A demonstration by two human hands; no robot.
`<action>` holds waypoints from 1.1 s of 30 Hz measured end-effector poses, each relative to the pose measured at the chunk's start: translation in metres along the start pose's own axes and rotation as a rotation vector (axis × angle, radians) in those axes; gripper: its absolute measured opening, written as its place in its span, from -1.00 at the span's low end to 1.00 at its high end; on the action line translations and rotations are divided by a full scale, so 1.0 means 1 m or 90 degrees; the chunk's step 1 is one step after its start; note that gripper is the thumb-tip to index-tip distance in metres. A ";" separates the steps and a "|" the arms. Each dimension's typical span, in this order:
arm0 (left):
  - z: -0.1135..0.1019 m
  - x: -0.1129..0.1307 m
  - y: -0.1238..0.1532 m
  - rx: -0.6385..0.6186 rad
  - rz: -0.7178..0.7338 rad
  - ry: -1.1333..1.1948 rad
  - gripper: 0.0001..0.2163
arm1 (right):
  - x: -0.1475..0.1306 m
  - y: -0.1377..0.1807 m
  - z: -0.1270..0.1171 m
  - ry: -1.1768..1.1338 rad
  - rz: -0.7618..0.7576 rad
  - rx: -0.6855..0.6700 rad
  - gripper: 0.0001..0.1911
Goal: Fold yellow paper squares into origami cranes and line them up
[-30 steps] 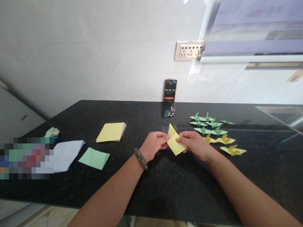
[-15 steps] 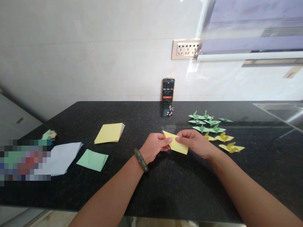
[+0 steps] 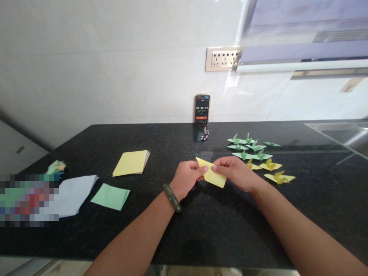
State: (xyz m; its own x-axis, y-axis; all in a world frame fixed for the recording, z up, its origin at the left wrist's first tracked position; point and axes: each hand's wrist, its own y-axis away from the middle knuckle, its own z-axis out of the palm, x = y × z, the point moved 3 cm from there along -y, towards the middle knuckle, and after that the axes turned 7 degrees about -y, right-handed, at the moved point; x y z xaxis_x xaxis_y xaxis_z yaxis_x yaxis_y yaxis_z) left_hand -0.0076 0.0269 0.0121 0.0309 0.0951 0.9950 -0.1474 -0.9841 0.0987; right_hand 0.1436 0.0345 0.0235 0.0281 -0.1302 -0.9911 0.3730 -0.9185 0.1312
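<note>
A folded piece of yellow origami paper point(image 3: 215, 178) is held between both hands above the dark countertop. My left hand point(image 3: 188, 177) pinches its left side, thumb on top and fingers underneath. At its upper right edge, my right hand point(image 3: 234, 171) grips it the same way, with the fingertips partly hidden behind the paper. Just to the right of that hand lie several yellow paper cranes point(image 3: 279, 177), and behind them several green paper cranes point(image 3: 253, 146). A green bangle point(image 3: 172, 198) circles my left wrist.
To the left are a stack of yellow-topped paper point(image 3: 130, 163), green paper point(image 3: 110, 196), white sheets point(image 3: 74, 195) and crumpled scraps point(image 3: 56, 167). A phone point(image 3: 202, 110) showing a timer leans on the wall, its beaded strap point(image 3: 204, 134) in front. At far right is a sink edge point(image 3: 339, 138).
The whole view has shifted slightly. Both hands keep the same hold on the yellow paper, and its folds look the same.
</note>
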 end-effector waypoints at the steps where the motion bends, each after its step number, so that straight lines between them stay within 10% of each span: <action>1: 0.000 0.000 0.000 0.003 0.003 -0.013 -0.76 | -0.001 0.000 0.000 0.002 0.000 0.001 -0.73; 33: 0.003 -0.003 0.004 -0.131 -0.110 -0.031 -0.74 | -0.003 -0.003 0.000 -0.035 -0.039 0.135 -0.72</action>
State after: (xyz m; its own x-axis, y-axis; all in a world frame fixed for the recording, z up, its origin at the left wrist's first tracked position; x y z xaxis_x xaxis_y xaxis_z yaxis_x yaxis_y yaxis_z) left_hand -0.0055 0.0221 0.0096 0.1196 0.2467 0.9617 -0.3331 -0.9025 0.2730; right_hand 0.1428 0.0375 0.0263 -0.0415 -0.0869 -0.9953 0.1690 -0.9825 0.0788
